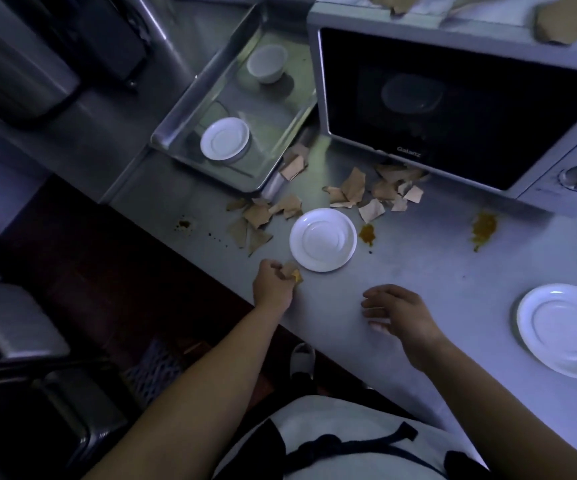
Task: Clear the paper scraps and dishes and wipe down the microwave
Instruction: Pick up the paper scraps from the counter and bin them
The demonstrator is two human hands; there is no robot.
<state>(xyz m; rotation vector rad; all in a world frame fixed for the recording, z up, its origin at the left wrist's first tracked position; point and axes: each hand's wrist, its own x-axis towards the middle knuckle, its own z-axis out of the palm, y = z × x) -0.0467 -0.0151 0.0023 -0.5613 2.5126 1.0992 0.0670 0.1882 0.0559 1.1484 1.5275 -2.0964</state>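
Note:
Brown paper scraps (353,194) lie scattered on the steel counter in front of the silver microwave (453,109). More scraps (560,24) sit on the microwave's top. A white saucer (322,239) rests on the counter beside the scraps, and another white saucer (565,330) lies at the right. My left hand (274,284) grips a small paper scrap (294,273) at the counter's front edge, just left of the near saucer. My right hand (398,311) hovers over the counter with fingers relaxed, holding nothing.
A steel tray (173,123) left of the microwave holds a white saucer (224,138) and a small white bowl (267,63). Yellow-brown stains (484,226) (366,233) mark the counter. A dark spot (184,224) sits near the counter's left edge. Dark floor and bins lie to the left.

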